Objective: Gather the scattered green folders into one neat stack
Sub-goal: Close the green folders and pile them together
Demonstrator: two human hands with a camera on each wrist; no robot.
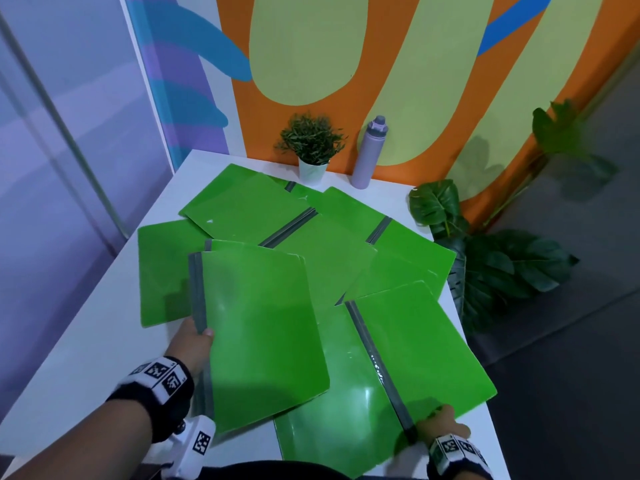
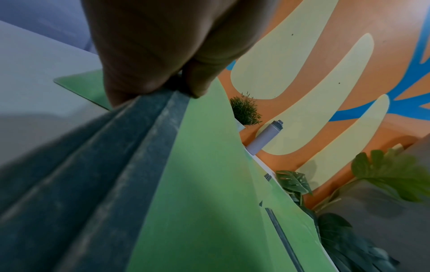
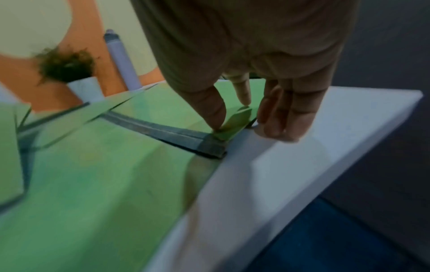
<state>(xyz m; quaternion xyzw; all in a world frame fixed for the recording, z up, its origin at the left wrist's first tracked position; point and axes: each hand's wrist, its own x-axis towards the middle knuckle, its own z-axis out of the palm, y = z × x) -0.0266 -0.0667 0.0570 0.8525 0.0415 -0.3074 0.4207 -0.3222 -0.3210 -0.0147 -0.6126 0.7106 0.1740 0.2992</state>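
Several green folders with grey spines lie overlapping across the white table (image 1: 86,341). My left hand (image 1: 201,332) grips a raised folder (image 1: 263,323) by its grey spine, tilted above the table; the left wrist view shows two spines (image 2: 130,147) in the left hand (image 2: 179,86). At the front right, my right hand (image 1: 438,419) is at the near corner of another folder (image 1: 415,341). There the thumb and forefinger of the right hand (image 3: 232,117) pinch the lifted cover corner (image 3: 235,123) beside the spine's end, while the other fingers (image 3: 279,119) touch the table. More folders (image 1: 242,202) (image 1: 408,244) (image 1: 162,271) lie farther back.
A small potted plant (image 1: 313,147) and a lilac bottle (image 1: 369,154) stand at the table's far edge against the painted wall. A large leafy plant (image 1: 502,258) stands on the floor off the right edge. The right-hand folder reaches the table's front right corner (image 3: 395,99).
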